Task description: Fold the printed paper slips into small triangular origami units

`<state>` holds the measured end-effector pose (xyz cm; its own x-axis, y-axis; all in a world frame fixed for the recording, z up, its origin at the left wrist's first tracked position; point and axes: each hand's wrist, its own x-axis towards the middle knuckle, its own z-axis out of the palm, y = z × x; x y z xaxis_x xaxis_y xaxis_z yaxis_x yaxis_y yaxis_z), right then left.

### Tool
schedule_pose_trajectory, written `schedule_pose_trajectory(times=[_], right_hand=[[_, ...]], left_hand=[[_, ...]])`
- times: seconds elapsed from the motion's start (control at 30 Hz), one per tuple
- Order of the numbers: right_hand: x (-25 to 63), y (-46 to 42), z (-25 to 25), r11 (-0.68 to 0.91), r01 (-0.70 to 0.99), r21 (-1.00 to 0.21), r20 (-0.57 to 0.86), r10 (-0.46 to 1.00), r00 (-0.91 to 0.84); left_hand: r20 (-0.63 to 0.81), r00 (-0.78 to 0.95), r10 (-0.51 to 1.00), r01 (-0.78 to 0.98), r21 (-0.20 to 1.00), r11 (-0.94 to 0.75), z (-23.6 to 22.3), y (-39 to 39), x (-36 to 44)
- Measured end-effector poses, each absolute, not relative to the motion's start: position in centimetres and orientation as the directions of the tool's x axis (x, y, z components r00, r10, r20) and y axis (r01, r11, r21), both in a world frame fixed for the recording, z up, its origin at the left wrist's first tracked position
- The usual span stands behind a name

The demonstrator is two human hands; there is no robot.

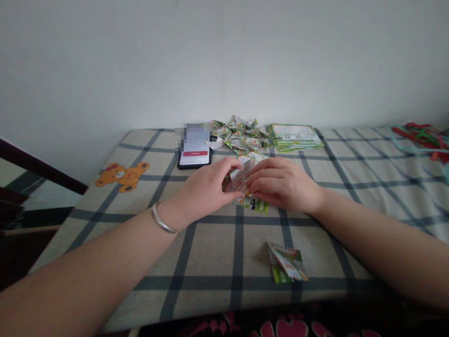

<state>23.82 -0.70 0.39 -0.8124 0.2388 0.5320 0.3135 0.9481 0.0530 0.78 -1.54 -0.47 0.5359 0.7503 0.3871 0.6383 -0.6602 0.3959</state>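
Centrally, a partly folded printed sheet (243,175) lies between two bare hands above a checked tablecloth (206,262). The left hand (211,183), with a silver bracelet (163,220) at its wrist, is curved around the sheet's left side, index finger at the upper edge and thumb at the lower, clasping it between them. The right hand (286,184) rests its bent fingers side by side over the sheet's right part; its thumb is largely hidden, so whether it pinches the paper cannot be told. Green printed paper shows below the fingers, either part of the same sheet or another one. Beyond the hands, a pile of folded pieces (242,135) lies near the wall (224,56), flanked on the left by a smartphone (194,159) with its screen lit and on the right by a stack of flat leaflets (296,133). One single folded piece (288,263) lies apart, near the front edge. An orange bear motif (122,175) appears at the far left; red and green items (421,135), indistinct, occupy the far right.
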Motion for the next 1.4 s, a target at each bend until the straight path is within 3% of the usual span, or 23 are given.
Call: schedule_pose_trajectory(times=[0.33,0.67,1.13,1.27,1.4], right_hand=[[24.1,-0.4,0.1,0.937,0.278,-0.212,0.407,0.343,-0.847],[24.5,-0.2,0.7,0.866,0.266,-0.424,0.312,0.416,-0.854],[25.0,0.0,1.0,0.779,0.314,-0.543,0.232,0.498,-0.835],[24.9,0.0,1.0,0.785,0.339,-0.518,0.228,0.509,-0.830],[24.6,-0.1,0.5,0.772,0.489,-0.406,0.252,0.609,-0.752]], left_hand=[[0.467,0.503,0.727,0.632,0.376,-0.678,-1.1,-1.3,0.5],[0.577,0.585,0.570,0.579,0.195,-0.792,-0.6,-1.3,0.6],[0.458,0.811,0.365,0.479,-0.159,-0.863,-0.3,-1.3,0.3],[0.471,0.821,0.323,0.452,-0.190,-0.872,-0.3,-1.1,0.4],[0.455,0.833,0.314,0.434,-0.185,-0.882,-0.3,-0.9,0.5]])
